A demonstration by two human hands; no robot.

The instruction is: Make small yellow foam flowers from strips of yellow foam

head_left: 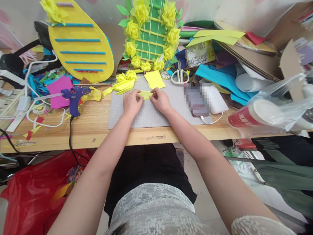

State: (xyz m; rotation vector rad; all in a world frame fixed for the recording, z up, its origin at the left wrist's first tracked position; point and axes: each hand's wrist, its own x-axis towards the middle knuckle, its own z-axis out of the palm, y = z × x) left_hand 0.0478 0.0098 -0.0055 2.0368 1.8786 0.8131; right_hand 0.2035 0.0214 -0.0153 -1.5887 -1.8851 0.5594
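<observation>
A small piece of yellow crepe paper (pixel 145 95) is stretched between my two hands, just above or on the grey cutting mat (pixel 119 114). My left hand (pixel 131 102) pinches its left end, and my right hand (pixel 160 100) pinches its right end. Behind my hands lies a stack of yellow paper squares (pixel 155 79). Folded yellow paper petals (pixel 124 83) are heaped to its left. White-handled scissors (pixel 180 76) rest on the mat's far side, beside a small roll of tape (pixel 166 75).
A purple glue gun (pixel 74 99) with its cord stands on the left. Yellow (pixel 80 45) and green (pixel 151 36) decorated boards lean at the back. To the right are a phone (pixel 197 99), a white power bank (pixel 215 98), blue paper (pixel 220 81) and a bagged cup (pixel 254 114).
</observation>
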